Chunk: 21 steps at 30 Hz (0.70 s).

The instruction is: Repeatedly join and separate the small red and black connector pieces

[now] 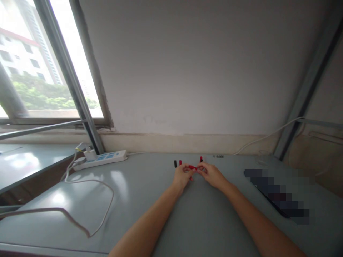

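Observation:
My left hand [183, 175] and my right hand [208, 172] meet near the back of the grey table. A slim red stick-like piece [192, 167] lies between them, pinched by the fingers of both hands. Its exact kind is too small to tell. Just beyond my left hand stand a short black cylinder [175, 164] and a small red piece [180, 162]. Past my right fingertips stands a red-and-black piece [201, 159]. Another bit of red [191, 178] shows under my left fingers, mostly hidden by them.
Several tiny metallic parts [219, 156] lie by the wall, right of my hands. A white power strip [107, 159] with plugs sits at the back left, its cable [112, 194] looping over the table. A dark, pixelated object [276, 194] lies at the right.

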Each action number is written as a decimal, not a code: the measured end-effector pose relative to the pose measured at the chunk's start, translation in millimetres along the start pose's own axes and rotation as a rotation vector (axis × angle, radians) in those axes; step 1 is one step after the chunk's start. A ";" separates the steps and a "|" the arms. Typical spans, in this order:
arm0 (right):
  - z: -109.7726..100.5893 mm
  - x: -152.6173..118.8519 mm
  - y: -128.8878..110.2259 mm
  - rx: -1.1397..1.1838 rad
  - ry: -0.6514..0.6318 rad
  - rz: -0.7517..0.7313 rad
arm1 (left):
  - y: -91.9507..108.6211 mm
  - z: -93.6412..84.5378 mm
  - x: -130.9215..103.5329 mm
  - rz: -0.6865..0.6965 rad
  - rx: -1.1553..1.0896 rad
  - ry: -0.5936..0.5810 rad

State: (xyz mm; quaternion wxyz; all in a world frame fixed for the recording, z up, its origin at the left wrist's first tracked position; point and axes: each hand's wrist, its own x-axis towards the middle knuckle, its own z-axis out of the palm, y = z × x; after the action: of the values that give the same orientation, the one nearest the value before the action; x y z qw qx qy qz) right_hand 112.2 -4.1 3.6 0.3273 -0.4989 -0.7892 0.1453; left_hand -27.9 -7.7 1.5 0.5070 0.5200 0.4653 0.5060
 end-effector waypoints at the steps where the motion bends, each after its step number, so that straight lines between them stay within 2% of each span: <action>1: 0.4 0.0 1.0 -0.020 -0.003 0.003 | 1.8 0.4 -1.1 0.003 0.004 0.005; 8: -2.9 -0.9 5.7 -0.299 -0.004 0.122 | 4.7 1.4 -2.1 0.006 0.038 0.050; 10: -5.4 -0.2 8.0 -0.349 0.018 0.190 | 0.0 0.5 0.3 0.060 0.148 0.051; 15: -7.5 2.6 17.9 -0.362 0.048 0.352 | -10.9 -1.3 2.1 0.300 0.573 0.051; 21: -1.8 4.1 26.9 -0.371 0.066 0.398 | -11.5 2.8 1.3 0.299 0.780 -0.009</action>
State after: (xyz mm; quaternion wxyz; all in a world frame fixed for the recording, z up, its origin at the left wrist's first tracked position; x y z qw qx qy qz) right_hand 130.8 11.8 -8.6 0.2205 -0.7002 -0.6777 0.0434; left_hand -24.7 -5.9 -9.9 0.1951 0.7369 0.5395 0.3576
